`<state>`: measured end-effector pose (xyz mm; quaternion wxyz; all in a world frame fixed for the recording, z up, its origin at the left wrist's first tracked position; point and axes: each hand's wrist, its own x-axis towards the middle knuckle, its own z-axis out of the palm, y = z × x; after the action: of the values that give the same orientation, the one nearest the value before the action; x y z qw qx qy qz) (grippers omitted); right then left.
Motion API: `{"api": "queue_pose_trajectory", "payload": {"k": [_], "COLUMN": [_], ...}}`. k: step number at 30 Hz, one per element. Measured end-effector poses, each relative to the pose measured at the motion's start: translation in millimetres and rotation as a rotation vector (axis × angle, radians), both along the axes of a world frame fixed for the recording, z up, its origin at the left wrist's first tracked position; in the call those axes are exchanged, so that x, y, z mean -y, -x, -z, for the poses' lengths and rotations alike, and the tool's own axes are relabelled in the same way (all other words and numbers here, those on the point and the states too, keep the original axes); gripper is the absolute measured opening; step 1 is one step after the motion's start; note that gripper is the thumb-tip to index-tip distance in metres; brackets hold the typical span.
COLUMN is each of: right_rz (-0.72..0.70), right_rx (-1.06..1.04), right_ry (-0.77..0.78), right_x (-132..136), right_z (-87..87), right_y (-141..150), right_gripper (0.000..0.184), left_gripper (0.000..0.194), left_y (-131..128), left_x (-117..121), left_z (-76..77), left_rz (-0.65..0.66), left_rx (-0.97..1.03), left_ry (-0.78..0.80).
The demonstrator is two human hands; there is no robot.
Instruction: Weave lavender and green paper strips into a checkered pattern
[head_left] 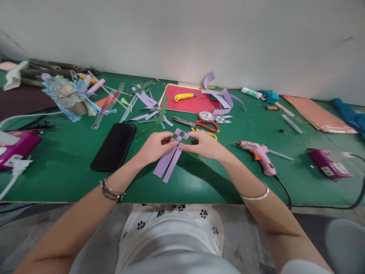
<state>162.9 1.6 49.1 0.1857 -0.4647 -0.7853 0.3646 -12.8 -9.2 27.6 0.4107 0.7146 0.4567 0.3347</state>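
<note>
Between my two hands is a piece of woven paper strips [168, 161], purple crossed with green in a small checkered patch, its purple tails hanging toward me. My left hand [157, 146] pinches it from the left, thumb on top near the checks. From the right, my right hand [203, 144] grips the other edge, thumb and fingers closed on it; a green strip [198, 156] sticks out beneath that hand. Just beyond my hands lie red-handled scissors [196, 123] and a yellow handle [211, 134], partly hidden by my right hand.
A black phone [114, 147] lies left of my hands. To the right rest a pink glue gun [258, 152] with a cord and a purple power strip [327, 163]. Farther back are a yellow utility knife [184, 97] on red paper [171, 104] and curled purple strips [224, 99].
</note>
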Motion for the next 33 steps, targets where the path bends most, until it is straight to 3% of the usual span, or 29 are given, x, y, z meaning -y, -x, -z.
{"api": "queue_pose_trajectory", "payload": {"k": [7,12,14,17,21,23,25,27,28,33], "right_rz": [-0.089,-0.095,-0.046,0.065,0.11,0.09,0.074,0.057,0.045,-0.03], "right_rx": [-0.035,-0.094,-0.08,0.018,0.151,0.207,0.242,0.281,0.324,0.606], "right_ry": [0.034,-0.124,-0.326,-0.789,-1.373,-1.548,-1.632,-1.58,-1.483,-0.818], "right_x": [-3,2,6,12,16,17,18,20,20,21], "right_z": [1.5,0.7,-0.8,-3.0,-4.7,-5.0,-4.9,-3.9,-3.0,8.9], "right_y": [-4,-11,-14,-17,-15,-14,-15,-16,-17,-15], "right_gripper": [0.02,0.017,0.013,0.01,0.023,0.026,0.025,0.024,0.025,0.03], "left_gripper": [0.028,0.022,0.016,0.01,0.012,0.015,0.013,0.009,0.007,0.019], "left_y": [1,1,1,0,-2,-2,-2,0,1,7], "left_x": [-1,3,6,8,4,1,-1,-3,-3,-2], "left_z": [-0.4,-11.2,-17.0,-23.5,-24.8,-22.7,-19.4,-15.3,-12.7,8.1], "left_rz": [0.059,0.059,0.062,-0.012,-0.095,-0.133,-0.169,-0.171,-0.157,0.032], "left_rx": [-0.021,-0.088,-0.088,-0.079,-0.134,-0.145,-0.157,-0.184,-0.197,-0.267], "left_ry": [0.043,-0.166,-0.311,-0.644,-1.072,-1.181,-1.195,-1.114,-1.034,-0.508]}}
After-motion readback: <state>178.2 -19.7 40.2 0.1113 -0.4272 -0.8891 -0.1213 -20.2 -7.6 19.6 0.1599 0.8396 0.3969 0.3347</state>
